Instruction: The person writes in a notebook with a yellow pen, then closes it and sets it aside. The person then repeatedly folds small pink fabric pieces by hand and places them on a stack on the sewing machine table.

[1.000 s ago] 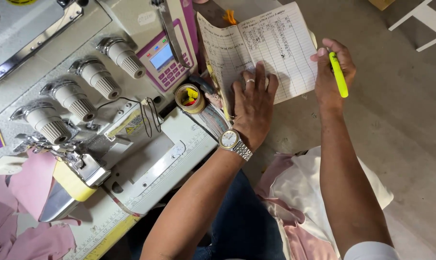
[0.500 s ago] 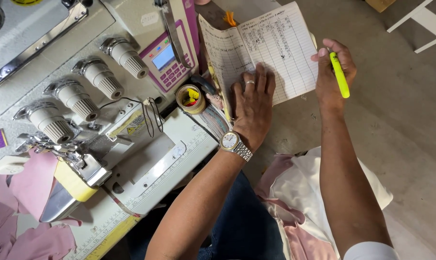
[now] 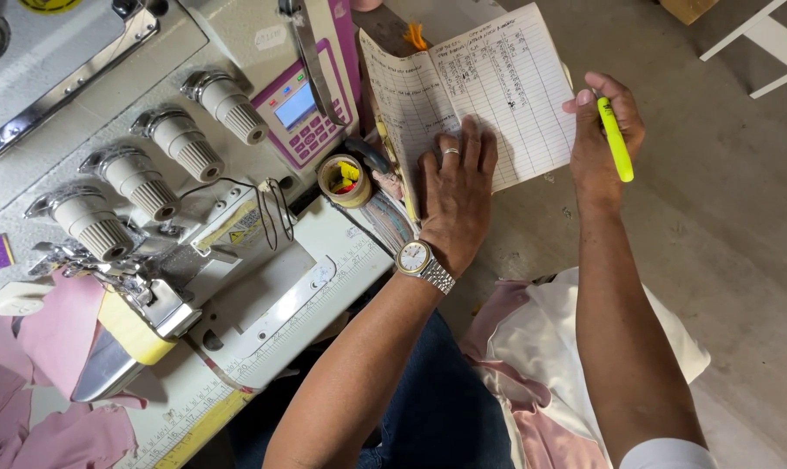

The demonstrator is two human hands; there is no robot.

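An open ruled notebook [image 3: 497,78] with handwritten rows rests at the right end of the sewing table. My left hand [image 3: 456,195], with a ring and a metal wristwatch, lies flat on its lower part and presses the pages down. My right hand [image 3: 603,130] is at the notebook's right edge, fingers closed around a yellow highlighter pen [image 3: 615,139] that points down and to the right. The pen tip is off the page.
A white overlock sewing machine [image 3: 150,174] with several tension knobs fills the left, with a pink control panel [image 3: 302,113] and a tape roll [image 3: 345,179] beside the notebook. Pink fabric pieces [image 3: 55,339] lie at the left. White and pink cloth [image 3: 541,356] sits on my lap.
The view has shifted slightly; both hands stay in the same hold on the notebook and the pen. Nothing else has visibly moved.
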